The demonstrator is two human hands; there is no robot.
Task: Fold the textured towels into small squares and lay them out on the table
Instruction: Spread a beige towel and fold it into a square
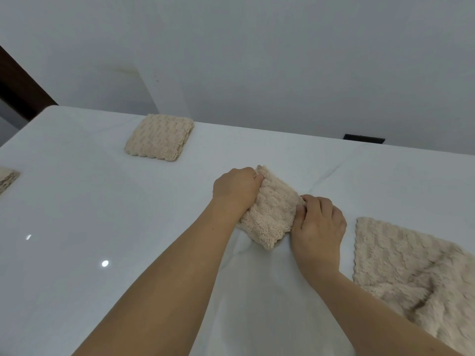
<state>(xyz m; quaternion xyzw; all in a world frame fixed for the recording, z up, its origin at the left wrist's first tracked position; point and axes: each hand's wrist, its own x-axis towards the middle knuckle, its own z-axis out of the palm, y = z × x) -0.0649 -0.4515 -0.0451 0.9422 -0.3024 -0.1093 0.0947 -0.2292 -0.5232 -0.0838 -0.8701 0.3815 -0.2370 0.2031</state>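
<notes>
Two hands, left hand (235, 190) and right hand (320, 224), grip folded towel (272, 214).

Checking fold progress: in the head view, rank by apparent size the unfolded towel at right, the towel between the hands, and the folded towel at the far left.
1. Unfolded towel: largest, though nearest and cut off by the frame.
2. Towel between the hands and far folded towel: look alike; hands cover part of one, and distance differs.

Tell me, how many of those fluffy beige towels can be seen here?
4. One folded beige towel square lies far left; another is cut off at the left edge; one is between both hands; one unfolded lies right. More may sit outside the view.
</notes>
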